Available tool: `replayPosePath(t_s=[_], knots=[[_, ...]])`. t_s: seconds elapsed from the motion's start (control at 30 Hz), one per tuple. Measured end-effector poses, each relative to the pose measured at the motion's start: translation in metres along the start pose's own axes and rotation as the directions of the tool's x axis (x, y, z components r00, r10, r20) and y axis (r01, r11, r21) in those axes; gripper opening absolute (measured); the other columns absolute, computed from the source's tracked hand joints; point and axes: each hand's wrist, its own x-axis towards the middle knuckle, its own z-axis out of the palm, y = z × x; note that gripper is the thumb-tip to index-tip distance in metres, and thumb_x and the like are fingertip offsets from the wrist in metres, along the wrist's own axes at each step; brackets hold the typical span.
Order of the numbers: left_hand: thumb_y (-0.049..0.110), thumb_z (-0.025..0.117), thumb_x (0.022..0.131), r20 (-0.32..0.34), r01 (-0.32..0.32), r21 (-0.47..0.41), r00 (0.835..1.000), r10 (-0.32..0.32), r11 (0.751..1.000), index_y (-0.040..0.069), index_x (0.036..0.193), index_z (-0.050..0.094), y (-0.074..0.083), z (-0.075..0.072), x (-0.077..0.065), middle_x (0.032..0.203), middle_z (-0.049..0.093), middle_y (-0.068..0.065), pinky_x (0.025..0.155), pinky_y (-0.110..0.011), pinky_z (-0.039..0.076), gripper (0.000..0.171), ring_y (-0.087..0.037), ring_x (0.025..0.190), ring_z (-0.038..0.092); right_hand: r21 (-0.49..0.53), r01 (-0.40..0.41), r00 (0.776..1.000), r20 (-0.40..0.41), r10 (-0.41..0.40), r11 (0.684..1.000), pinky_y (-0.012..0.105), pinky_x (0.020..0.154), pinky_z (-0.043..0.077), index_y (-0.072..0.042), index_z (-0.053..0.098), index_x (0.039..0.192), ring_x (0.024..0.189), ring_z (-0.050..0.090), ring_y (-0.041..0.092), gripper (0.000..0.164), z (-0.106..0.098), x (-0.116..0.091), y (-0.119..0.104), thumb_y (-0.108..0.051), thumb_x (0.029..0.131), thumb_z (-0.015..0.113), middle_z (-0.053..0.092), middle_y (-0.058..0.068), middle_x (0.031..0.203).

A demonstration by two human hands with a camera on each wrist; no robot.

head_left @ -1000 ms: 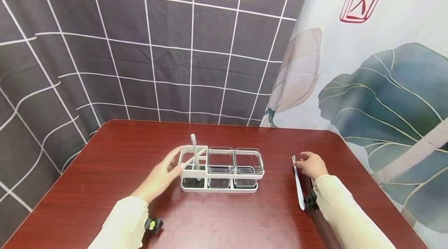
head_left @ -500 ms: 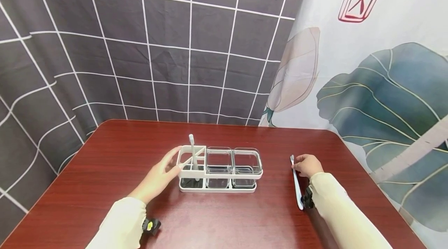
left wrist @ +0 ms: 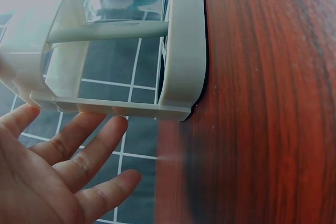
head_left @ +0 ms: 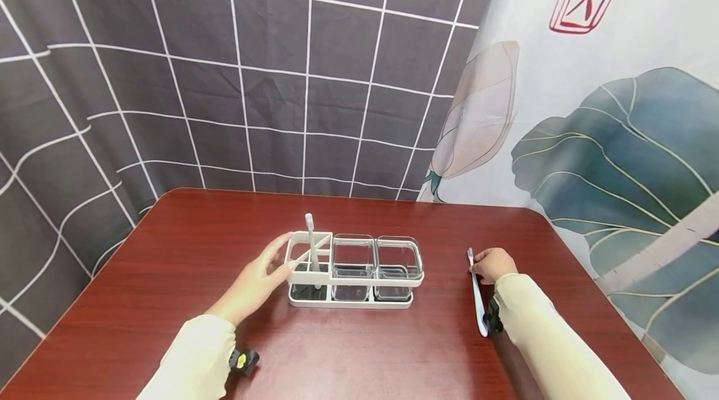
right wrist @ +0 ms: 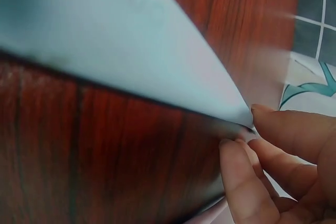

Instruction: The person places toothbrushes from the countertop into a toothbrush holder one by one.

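A white toothbrush holder [head_left: 367, 283] stands on the table, with a grey toothbrush [head_left: 313, 253] upright in its left compartment. Fingertips of my left hand [head_left: 251, 284] rest against the holder's left end; in the left wrist view the fingers [left wrist: 84, 162] are spread and fairly straight. To the right lies a second, pale blue toothbrush [head_left: 479, 301], its bristle head pointing away from me. My right hand [head_left: 494, 264] pinches it near the head between thumb and fingers. The right wrist view shows its blurred handle [right wrist: 131, 45] running up to those fingertips.
Two clear square cups [head_left: 353, 256] sit in the holder's middle and right compartments. The reddish-brown table [head_left: 359, 356] ends at a dark grid-patterned curtain [head_left: 269, 100] behind and a white leaf-printed one [head_left: 612, 156] at the right.
My right hand has closed in on the pale blue toothbrush and now pinches it near the head. The left hand and the holder stay in place.
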Motion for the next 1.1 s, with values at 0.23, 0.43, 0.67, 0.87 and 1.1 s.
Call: replayPosePath(t_s=[0.23,0.43,0.67,0.87,1.1], knots=[[0.035,0.056,0.097,-0.007,0.0,0.006,1.0,0.0,1.0,0.024,0.151,0.031,0.0,-0.001,0.0,0.14,0.049,-0.016,0.097,-0.058,0.041,0.06,-0.034,0.118,0.052,-0.019,0.027,1.0,-0.008,-0.028,0.999,0.035,0.06,0.057,0.014,0.062,0.095,0.07,0.065,0.023,0.018,0.004,-0.005,-0.007,0.003,0.081,0.065,0.065,0.024,0.088],[0.033,0.056,0.097,-0.001,0.013,0.003,1.0,-0.013,1.0,0.026,0.15,0.031,0.001,-0.003,0.0,0.141,0.047,-0.018,0.098,-0.058,0.041,0.059,-0.037,0.12,0.052,-0.035,0.035,0.999,-0.037,-0.037,0.999,0.031,0.055,0.056,0.01,0.062,0.088,0.065,0.063,0.02,0.013,0.006,-0.01,-0.014,0.0,0.081,0.064,0.061,0.02,0.083],[0.032,0.057,0.096,-0.011,0.015,-0.001,1.0,-0.015,1.0,0.025,0.15,0.031,0.002,-0.003,-0.001,0.142,0.047,-0.019,0.098,-0.058,0.041,0.06,-0.037,0.12,0.053,0.066,0.019,1.0,-0.024,-0.018,0.998,0.036,0.06,0.058,0.013,0.06,0.095,0.069,0.063,0.022,0.018,0.006,-0.006,-0.014,0.001,0.082,0.062,0.063,0.02,0.081],[0.031,0.056,0.096,-0.01,0.006,-0.007,1.0,-0.006,1.0,0.025,0.15,0.031,0.001,0.0,-0.001,0.142,0.047,-0.016,0.097,-0.058,0.041,0.06,-0.035,0.119,0.052,0.171,0.027,0.999,-0.032,-0.022,0.985,0.039,0.064,0.058,0.017,0.057,0.106,0.068,0.065,0.02,0.029,-0.003,-0.008,-0.011,0.001,0.083,0.058,0.064,0.022,0.085],[0.031,0.057,0.096,-0.02,-0.015,-0.001,1.0,0.015,1.0,0.023,0.15,0.033,0.0,0.003,0.001,0.134,0.053,-0.015,0.093,-0.055,0.043,0.059,-0.031,0.112,0.055,0.382,0.038,0.999,-0.051,-0.02,0.924,0.033,0.062,0.057,0.02,0.051,0.115,0.066,0.06,0.011,0.036,-0.014,-0.012,-0.017,0.003,0.084,0.057,0.063,0.006,0.075]])
